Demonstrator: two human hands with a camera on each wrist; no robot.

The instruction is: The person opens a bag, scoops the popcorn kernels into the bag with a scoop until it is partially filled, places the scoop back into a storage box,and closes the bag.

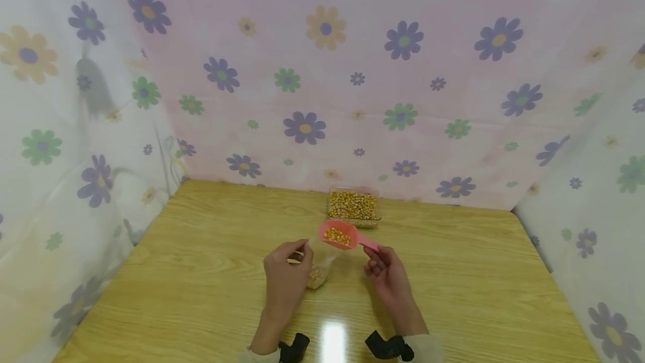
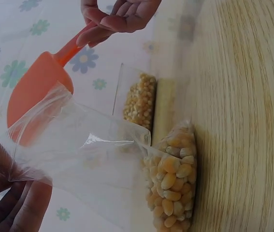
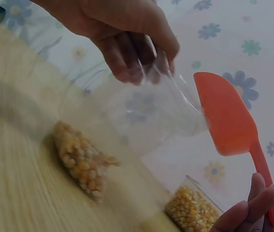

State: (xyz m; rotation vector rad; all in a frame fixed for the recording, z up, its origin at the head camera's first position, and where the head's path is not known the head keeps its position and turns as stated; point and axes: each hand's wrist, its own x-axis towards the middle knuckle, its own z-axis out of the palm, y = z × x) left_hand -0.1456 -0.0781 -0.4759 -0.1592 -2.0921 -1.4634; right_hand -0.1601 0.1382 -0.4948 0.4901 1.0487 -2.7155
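Observation:
My left hand [image 1: 288,270] pinches the top edge of a clear plastic bag [image 2: 98,140], whose bottom rests on the table with corn kernels [image 2: 171,186] gathered in it. My right hand [image 1: 390,279] grips the handle of a pink-orange scoop [image 1: 339,234], which carries a small heap of kernels in the head view. In the left wrist view the scoop's front lies at the bag's mouth, partly behind the film. The right wrist view shows the scoop [image 3: 226,116] from outside, its tip beside the bag's upper edge; its contents are hidden there.
A clear rectangular container [image 1: 354,206] of corn kernels stands at the back of the wood-grain table [image 1: 201,262], behind the scoop. Flower-printed cloth [image 1: 322,83] hangs along the back and both sides. A bright light reflection lies near the table's front.

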